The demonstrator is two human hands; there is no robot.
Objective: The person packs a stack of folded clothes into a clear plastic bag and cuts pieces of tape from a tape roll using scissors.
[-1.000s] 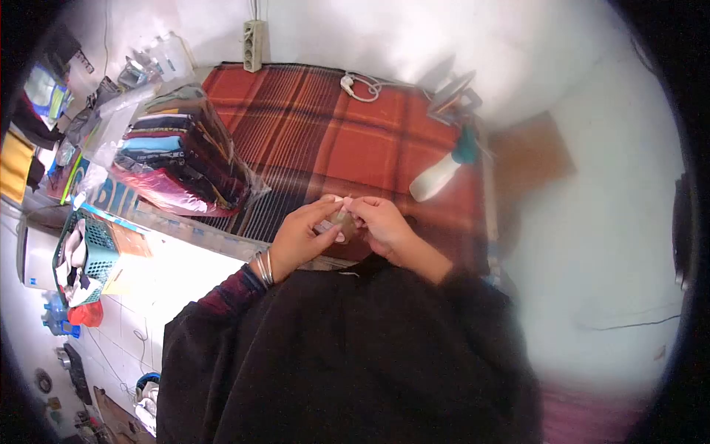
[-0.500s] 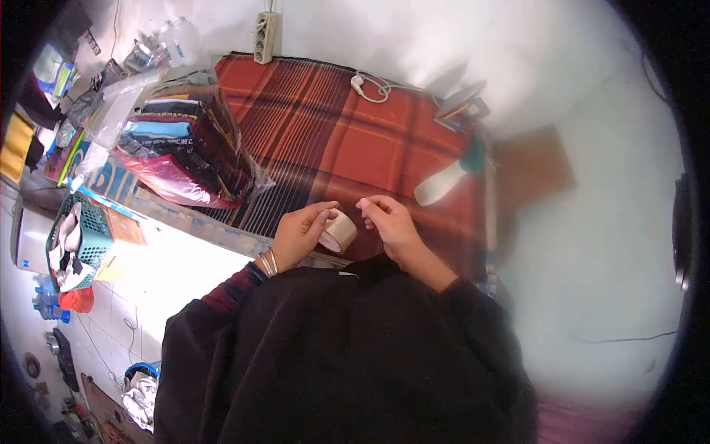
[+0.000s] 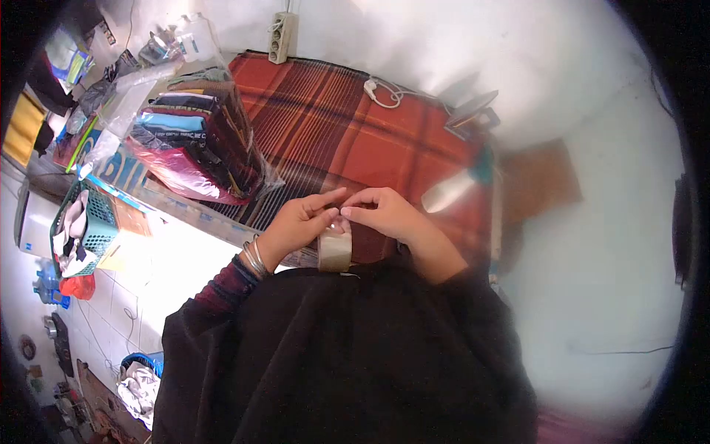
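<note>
A roll of clear tape [image 3: 335, 251] hangs just under my fingertips, close to my black garment. My left hand [image 3: 299, 222] has thumb and fingers pinched at the roll's upper edge. My right hand [image 3: 384, 214] meets it from the right, thumb and index finger pinched together by the top of the roll; whatever is between those fingertips is too small to make out. Both hands are over the near edge of the red plaid cloth [image 3: 370, 155].
Folded clothes in a plastic bag [image 3: 196, 148] stand at the left. Behind are a power strip [image 3: 279, 37], a white plug and cable [image 3: 383, 92] and an iron [image 3: 471, 117]. A spray bottle [image 3: 448, 191] lies right. A green basket [image 3: 100, 226] sits lower left.
My hands were apart half a second ago and now meet at the fingertips. The tape roll has turned from tilted to hanging more upright below them. The view has shifted slightly.
</note>
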